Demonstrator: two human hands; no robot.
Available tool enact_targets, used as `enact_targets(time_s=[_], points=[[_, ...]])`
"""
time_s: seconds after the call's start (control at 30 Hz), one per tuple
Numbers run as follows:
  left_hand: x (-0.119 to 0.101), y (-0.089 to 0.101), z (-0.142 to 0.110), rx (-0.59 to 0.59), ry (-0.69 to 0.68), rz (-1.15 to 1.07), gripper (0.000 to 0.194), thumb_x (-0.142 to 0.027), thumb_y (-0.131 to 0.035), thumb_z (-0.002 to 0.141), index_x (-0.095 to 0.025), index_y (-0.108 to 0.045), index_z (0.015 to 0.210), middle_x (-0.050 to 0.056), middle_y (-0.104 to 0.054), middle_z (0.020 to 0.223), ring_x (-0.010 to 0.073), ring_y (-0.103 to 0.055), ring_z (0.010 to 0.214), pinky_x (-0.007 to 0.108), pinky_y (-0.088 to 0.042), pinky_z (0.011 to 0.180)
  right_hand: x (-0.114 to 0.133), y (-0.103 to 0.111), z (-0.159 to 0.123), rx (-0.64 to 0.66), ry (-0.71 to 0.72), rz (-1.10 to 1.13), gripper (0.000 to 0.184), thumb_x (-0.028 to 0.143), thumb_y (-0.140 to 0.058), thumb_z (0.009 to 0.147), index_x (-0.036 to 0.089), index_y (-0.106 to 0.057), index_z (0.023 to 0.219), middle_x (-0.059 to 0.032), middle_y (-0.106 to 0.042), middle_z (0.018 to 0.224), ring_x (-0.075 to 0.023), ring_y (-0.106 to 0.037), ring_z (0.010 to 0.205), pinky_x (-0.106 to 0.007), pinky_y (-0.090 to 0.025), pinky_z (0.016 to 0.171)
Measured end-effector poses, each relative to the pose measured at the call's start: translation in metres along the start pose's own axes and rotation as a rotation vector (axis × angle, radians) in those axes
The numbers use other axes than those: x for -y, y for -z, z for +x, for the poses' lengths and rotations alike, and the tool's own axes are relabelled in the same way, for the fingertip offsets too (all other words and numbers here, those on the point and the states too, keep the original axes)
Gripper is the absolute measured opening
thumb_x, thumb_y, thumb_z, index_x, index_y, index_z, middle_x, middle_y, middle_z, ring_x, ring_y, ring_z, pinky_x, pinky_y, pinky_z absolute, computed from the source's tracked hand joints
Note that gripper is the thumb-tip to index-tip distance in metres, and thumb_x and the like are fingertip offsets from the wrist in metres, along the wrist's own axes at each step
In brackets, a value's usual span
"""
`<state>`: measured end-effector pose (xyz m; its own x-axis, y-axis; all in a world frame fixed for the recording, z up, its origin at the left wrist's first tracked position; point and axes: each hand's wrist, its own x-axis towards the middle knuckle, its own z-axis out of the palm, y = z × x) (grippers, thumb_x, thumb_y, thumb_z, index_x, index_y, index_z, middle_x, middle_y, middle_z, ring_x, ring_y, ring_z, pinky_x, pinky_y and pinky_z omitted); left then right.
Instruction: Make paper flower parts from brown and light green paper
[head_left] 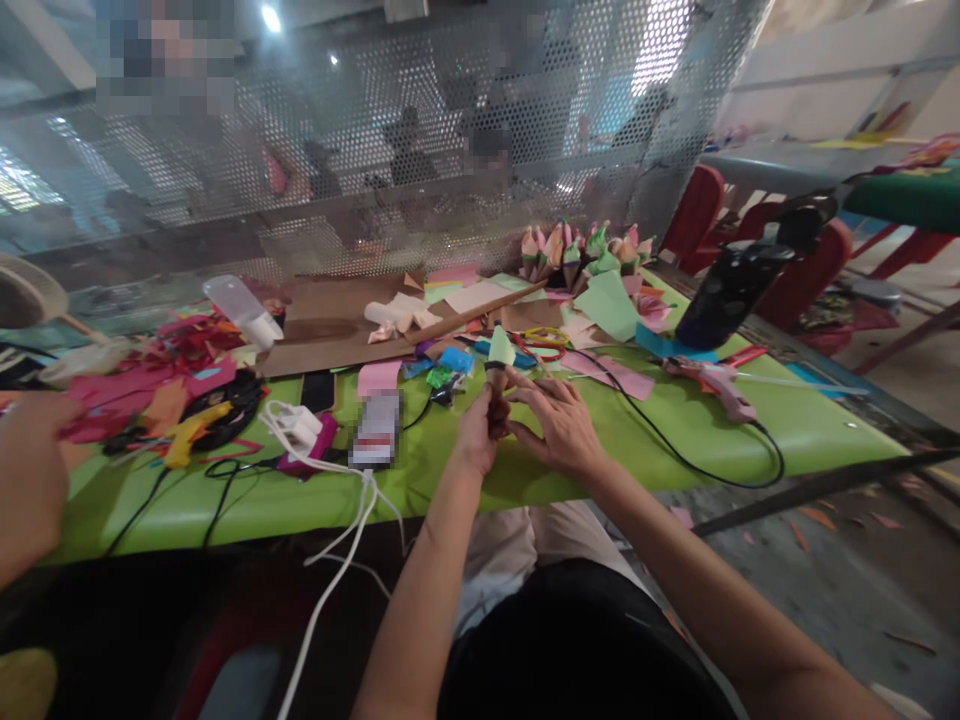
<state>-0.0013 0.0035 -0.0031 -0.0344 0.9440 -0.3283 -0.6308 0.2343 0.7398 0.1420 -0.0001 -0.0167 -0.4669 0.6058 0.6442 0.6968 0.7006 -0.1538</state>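
Over the front of the table, my left hand [480,425] is closed around a small rolled paper cone [500,350]. The cone is brown with a pale green tip and a dark band below the tip. It stands roughly upright, its lower part hidden in my fingers. My right hand [559,415] is beside it with fingers stretched and apart; the index fingertip touches the cone near the band. Just beyond my hands lie blue and green packets [450,365] and a pair of red-handled scissors [541,345], partly covered.
Several paper flowers [585,248] stand at the back. A pink glue gun [720,390] and dark bottle [724,295] are right. A phone [376,430] with white cable, a yellow glue gun [196,432] and another person's arm [30,480] are left, on or by the green table [645,440].
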Motion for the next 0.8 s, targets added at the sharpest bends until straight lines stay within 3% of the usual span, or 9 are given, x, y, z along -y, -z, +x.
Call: enact_targets(time_s=[0.43, 0.8], points=[[0.0003, -0.0006, -0.0044, 0.087, -0.045, 0.05, 0.041, -0.048, -0.085, 0.069, -0.017, -0.066, 0.088, -0.01, -0.033, 0.057, 0.0024, -0.027, 0.044, 0.014, -0.016, 0.041, -0.0003, -0.0008, -0.0002, 0.015, -0.002, -0.027, 0.027, 0.033, -0.057, 0.094, 0.023, -0.061, 0.118, -0.0069, -0.054, 0.152, -0.0284, -0.056, 0.116, -0.043, -0.04, 0.095], [0.0027, 0.0009, -0.0027, 0.058, -0.067, 0.059, 0.042, -0.049, -0.086, 0.068, -0.019, -0.067, 0.091, -0.008, -0.045, 0.058, 0.0034, -0.038, 0.046, 0.015, -0.018, 0.042, -0.0006, -0.0009, 0.0002, 0.04, 0.006, -0.033, 0.027, 0.032, -0.057, 0.093, 0.024, -0.061, 0.119, -0.0058, -0.054, 0.152, -0.0287, -0.056, 0.117, -0.043, -0.039, 0.096]])
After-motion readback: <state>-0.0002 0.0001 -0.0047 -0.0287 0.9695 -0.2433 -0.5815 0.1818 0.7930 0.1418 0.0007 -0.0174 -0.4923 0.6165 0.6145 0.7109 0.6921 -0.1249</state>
